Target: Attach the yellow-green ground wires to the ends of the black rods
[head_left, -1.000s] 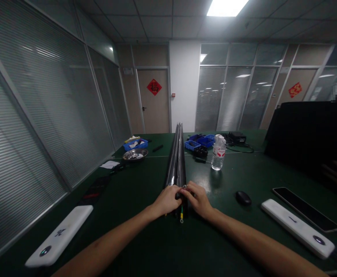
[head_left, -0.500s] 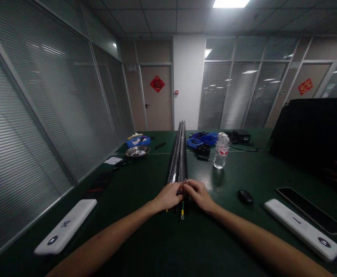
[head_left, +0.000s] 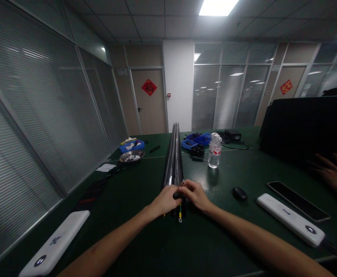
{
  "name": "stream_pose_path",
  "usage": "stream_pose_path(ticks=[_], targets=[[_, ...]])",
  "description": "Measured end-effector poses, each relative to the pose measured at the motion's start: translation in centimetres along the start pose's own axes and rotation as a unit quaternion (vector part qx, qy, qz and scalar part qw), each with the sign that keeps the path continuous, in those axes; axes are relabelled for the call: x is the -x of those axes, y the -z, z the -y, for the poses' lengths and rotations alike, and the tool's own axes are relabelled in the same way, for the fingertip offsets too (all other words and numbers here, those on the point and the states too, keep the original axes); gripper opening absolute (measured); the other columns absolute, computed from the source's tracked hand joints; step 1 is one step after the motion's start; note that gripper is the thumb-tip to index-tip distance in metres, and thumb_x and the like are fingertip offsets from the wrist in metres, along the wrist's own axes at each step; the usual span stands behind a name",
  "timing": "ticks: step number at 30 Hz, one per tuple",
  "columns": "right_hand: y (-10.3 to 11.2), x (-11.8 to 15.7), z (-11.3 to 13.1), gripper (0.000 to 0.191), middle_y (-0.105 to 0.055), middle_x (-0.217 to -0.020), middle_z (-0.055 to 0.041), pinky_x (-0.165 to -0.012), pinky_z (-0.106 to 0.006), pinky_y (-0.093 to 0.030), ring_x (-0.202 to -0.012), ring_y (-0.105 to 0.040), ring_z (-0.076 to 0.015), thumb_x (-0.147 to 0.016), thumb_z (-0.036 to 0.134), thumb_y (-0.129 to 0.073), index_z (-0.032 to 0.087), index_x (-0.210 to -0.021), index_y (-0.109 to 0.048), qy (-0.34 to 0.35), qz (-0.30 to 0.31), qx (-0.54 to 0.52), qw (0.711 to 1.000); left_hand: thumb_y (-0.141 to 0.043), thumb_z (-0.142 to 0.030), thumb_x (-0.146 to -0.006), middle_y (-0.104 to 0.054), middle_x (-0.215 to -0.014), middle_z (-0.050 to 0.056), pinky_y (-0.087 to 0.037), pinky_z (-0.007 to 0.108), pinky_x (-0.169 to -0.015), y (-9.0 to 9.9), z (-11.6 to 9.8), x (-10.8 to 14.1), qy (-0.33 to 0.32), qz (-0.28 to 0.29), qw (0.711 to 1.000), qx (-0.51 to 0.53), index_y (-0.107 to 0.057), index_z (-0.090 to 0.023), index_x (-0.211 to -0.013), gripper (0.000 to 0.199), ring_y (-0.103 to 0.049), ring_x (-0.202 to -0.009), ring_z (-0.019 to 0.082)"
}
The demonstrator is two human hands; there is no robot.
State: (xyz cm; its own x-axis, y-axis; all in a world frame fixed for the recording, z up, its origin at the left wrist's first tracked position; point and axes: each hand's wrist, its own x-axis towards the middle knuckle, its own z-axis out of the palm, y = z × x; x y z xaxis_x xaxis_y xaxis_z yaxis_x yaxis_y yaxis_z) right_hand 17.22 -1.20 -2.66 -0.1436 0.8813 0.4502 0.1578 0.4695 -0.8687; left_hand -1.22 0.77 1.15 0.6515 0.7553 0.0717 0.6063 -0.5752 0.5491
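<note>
Two long, dark, glossy rails [head_left: 173,161] lie side by side, running away from me down the table. My left hand [head_left: 165,199] is closed at their near end, its fingers around a small black part [head_left: 177,195]. Right beside it, my right hand [head_left: 196,195] pinches a small shiny metal piece [head_left: 182,183] too tiny to identify, its fingertips touching the left hand's. Below the hands, a yellow-green wire with a ring terminal [head_left: 180,219] sticks out from the rail end. The fingers hide the rest of that end.
A water bottle [head_left: 214,151], blue bins [head_left: 198,139] and a screwdriver [head_left: 197,158] stand or lie right of the rails. At left are a metal bowl [head_left: 131,156] and white power bank [head_left: 55,242]. A mouse [head_left: 239,194], phone [head_left: 297,201] and another person's hand [head_left: 334,173] are at right.
The view has turned slightly right, so things appear shifted left. My hands remain together at the rail end. The other person's hand at right shows more fully.
</note>
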Motion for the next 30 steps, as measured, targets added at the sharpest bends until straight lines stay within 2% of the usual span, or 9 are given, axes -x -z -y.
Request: stream_pose_path(ticks=[7,12,15,17,24,30], targets=[[-0.1,0.1,0.3,0.028,-0.065,-0.070,0.0007,-0.059,-0.022,-0.043,-0.062,-0.058,-0.0130,-0.089,0.043,-0.065,0.017,-0.079,-0.063,0.016,-0.005,0.019,1.000,-0.061,-0.023,-0.083,-0.068,-0.107,0.007,-0.048,0.027,-0.088,0.0,-0.3,-0.1,-0.016,-0.011,1.000,-0.010,-0.069,-0.016,-0.106,0.026,-0.064,-0.100,0.021],[0.0,0.1,0.0,0.033,-0.058,-0.063,0.0023,-0.055,-0.023,-0.040,-0.058,-0.052,-0.0124,-0.089,0.045,-0.065,0.018,-0.072,-0.057,0.011,-0.051,0.044,0.998,-0.060,-0.021,-0.084,-0.069,-0.101,0.005,-0.049,0.025,-0.083,-0.1,-0.4,0.0,-0.037,-0.021,0.999,0.031,-0.068,-0.017,-0.103,0.021,-0.065,-0.093,0.020],[0.0,0.1,-0.2,0.034,-0.056,-0.064,0.0024,-0.056,-0.023,-0.040,-0.059,-0.050,-0.0124,-0.090,0.046,-0.064,0.018,-0.072,-0.056,0.010,-0.065,0.054,0.996,-0.060,-0.019,-0.085,-0.070,-0.097,0.004,-0.049,0.024,-0.081,-0.2,-0.4,0.1,-0.042,-0.018,0.998,0.036,-0.067,-0.016,-0.094,0.012,-0.066,-0.091,0.018],[0.1,0.2,-0.2,0.034,-0.056,-0.065,0.0024,-0.055,-0.023,-0.039,-0.058,-0.049,-0.0121,-0.091,0.046,-0.063,0.017,-0.074,-0.058,0.009,-0.060,0.044,0.997,-0.059,-0.018,-0.085,-0.070,-0.096,0.004,-0.048,0.025,-0.082,-0.2,-0.4,0.1,-0.044,-0.016,0.999,0.028,-0.067,-0.016,-0.090,0.009,-0.066,-0.091,0.018],[0.3,0.6,0.8,0.029,-0.058,-0.070,0.0018,-0.050,-0.022,-0.038,-0.054,-0.048,-0.0104,-0.095,0.045,-0.057,0.017,-0.090,-0.064,-0.014,0.024,-0.025,0.999,-0.057,-0.018,-0.086,-0.069,-0.102,0.006,-0.048,0.027,-0.085,-0.5,0.0,0.0,-0.050,-0.019,0.998,0.013,-0.066,-0.017,-0.099,0.016,-0.065,-0.096,0.021],[0.3,0.5,1.1,0.028,-0.060,-0.071,0.0009,-0.053,-0.022,-0.040,-0.057,-0.051,-0.0115,-0.095,0.044,-0.057,0.017,-0.093,-0.063,0.014,0.015,-0.010,1.000,-0.055,-0.021,-0.088,-0.067,-0.107,0.008,-0.049,0.029,-0.084,-0.6,0.3,-0.1,-0.023,-0.017,1.000,-0.003,-0.064,-0.017,-0.107,0.021,-0.064,-0.096,0.022]])
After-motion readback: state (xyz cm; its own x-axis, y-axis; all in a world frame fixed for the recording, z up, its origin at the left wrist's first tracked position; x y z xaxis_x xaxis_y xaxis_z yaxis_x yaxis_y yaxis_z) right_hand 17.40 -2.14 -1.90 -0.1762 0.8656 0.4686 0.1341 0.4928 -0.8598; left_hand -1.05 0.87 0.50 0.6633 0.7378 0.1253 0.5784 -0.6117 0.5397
